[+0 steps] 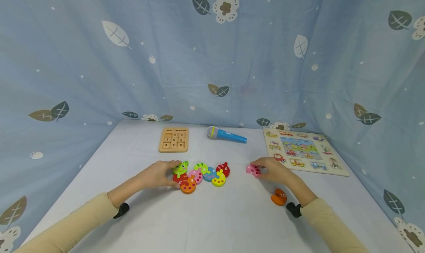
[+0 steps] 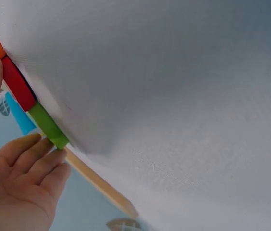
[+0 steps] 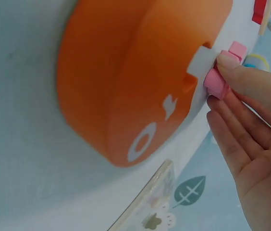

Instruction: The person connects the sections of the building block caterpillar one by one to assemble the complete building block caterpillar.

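A row of joined, numbered puzzle pieces forms a caterpillar on the white table. Its green head (image 1: 180,169) and red number 2 piece (image 1: 179,179) lie at the left end, with an orange piece (image 1: 188,186) below. My left hand (image 1: 160,174) is beside this end, fingertips at the green head and thumb along the red piece near the orange one; its fingers are fairly straight in the left wrist view. My right hand (image 1: 273,170) pinches a pink puzzle piece (image 3: 216,83) between thumb and fingers. An orange number 10 piece (image 1: 279,197) lies apart, nearer me.
Behind the caterpillar are a wooden number slide puzzle (image 1: 173,140) and a blue toy microphone (image 1: 229,135). A vehicle picture board (image 1: 307,164) lies at the back right. A patterned blue curtain (image 1: 212,61) hangs around the table (image 1: 212,223).
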